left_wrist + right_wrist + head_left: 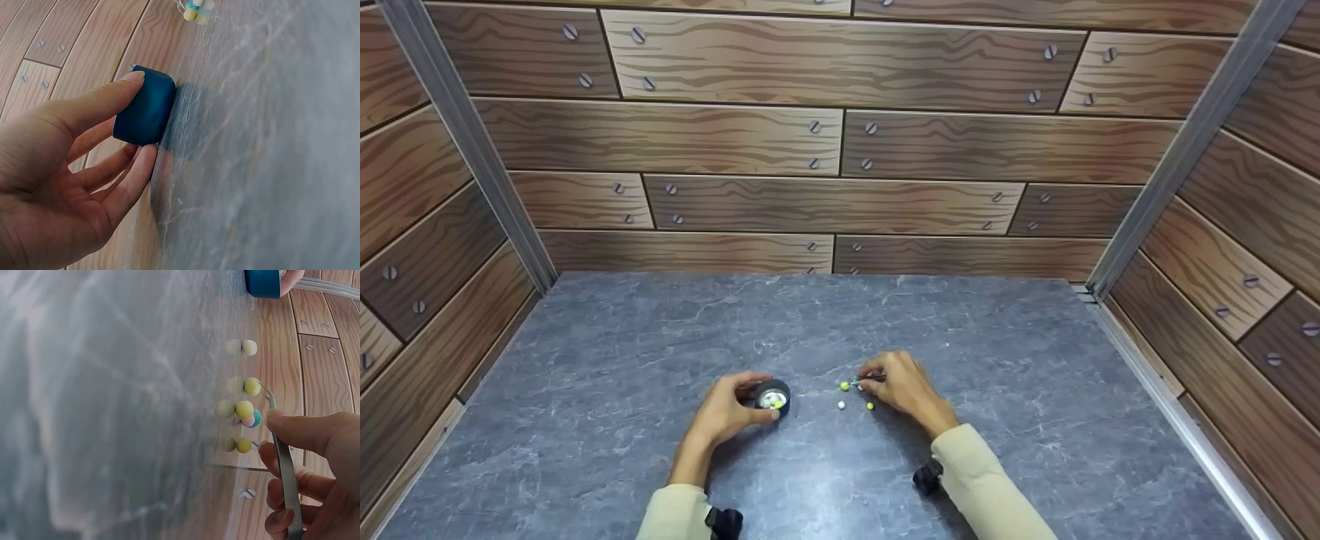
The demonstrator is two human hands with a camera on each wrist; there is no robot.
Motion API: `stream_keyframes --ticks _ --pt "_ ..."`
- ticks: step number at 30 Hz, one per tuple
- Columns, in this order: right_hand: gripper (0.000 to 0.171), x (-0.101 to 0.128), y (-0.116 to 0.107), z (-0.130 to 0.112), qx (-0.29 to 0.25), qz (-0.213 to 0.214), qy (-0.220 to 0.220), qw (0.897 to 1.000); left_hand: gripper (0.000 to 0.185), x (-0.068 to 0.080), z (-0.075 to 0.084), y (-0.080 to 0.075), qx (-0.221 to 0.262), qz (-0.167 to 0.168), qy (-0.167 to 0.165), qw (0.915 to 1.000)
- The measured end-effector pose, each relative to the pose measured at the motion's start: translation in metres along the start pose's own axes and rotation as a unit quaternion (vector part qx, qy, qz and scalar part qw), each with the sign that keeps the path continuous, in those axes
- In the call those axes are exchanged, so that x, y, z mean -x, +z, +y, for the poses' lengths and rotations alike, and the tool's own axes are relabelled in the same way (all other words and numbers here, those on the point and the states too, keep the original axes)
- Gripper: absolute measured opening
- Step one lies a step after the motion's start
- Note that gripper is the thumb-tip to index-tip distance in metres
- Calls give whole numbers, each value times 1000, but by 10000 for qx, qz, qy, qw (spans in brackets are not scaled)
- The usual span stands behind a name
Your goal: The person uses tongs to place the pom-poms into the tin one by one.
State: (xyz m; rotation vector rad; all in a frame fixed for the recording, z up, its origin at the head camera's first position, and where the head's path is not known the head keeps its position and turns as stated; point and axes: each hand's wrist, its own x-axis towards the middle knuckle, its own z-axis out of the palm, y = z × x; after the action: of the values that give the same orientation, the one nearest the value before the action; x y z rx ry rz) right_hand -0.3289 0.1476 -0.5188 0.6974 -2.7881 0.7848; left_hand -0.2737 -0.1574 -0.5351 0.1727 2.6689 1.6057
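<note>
In the head view my left hand (724, 412) grips a small round cup (786, 396) by its sides, thumb in front. Its outside is dark blue in the left wrist view, where the cup (146, 107) stands on the tabletop. White and yellow beads (776, 404) lie inside. My right hand (906, 386) pinches metal tweezers (288, 478). Their bent tips are right at a yellow bead (252, 386). Around it on the table lie a white bead (249, 347), two more yellow beads (244, 409), a pink bead (247, 422) and a teal bead (257, 418).
The grey marbled tabletop (622, 360) extends around both hands. Wood-patterned panels (735, 142) rise behind it and on both sides, with metal posts (1177, 135) at the corners. A metal rail (1177, 427) runs along the right edge.
</note>
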Motion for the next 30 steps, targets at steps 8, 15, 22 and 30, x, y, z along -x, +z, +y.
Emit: stream_keyframes --ticks 8,15,22,30 --pt "9 0 -1 -1 31 -34 -31 10000 55 -1 0 0 -20 8 16 10000" --pt "7 -1 -5 -8 -77 62 -137 9999 56 -1 0 0 -38 30 26 10000" --pt "7 -4 -6 -21 -84 202 -303 9993 56 -1 0 0 -6 24 53 10000" --pt "7 -9 -1 -41 -183 219 -797 9964 56 -1 0 1 4 26 0 10000"
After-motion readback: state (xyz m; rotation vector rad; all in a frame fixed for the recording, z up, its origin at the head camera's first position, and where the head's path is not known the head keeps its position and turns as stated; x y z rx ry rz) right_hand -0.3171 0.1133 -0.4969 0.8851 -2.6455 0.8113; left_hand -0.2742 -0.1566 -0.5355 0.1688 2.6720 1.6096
